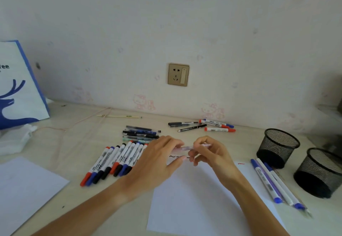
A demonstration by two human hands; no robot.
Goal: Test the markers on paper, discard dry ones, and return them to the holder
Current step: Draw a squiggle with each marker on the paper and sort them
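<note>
Black wire-mesh metal holders (278, 144), glossy plastic markers (118, 159), matt white paper (194, 208), pale wood-grain desk (74, 130)

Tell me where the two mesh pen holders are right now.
In the head view, both mesh pen holders stand on the table's right side: one farther back, the other nearer the right edge, just right of the loose pens beside the paper.

Blue-white paper bag (17, 87) left; wall socket (178, 74); cable (74, 122).

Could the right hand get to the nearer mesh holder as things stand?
Probably yes: the nearer mesh holder stands open-topped to the right with nothing between, though the right hand now pinches a pinkish pen with the left hand.
</note>
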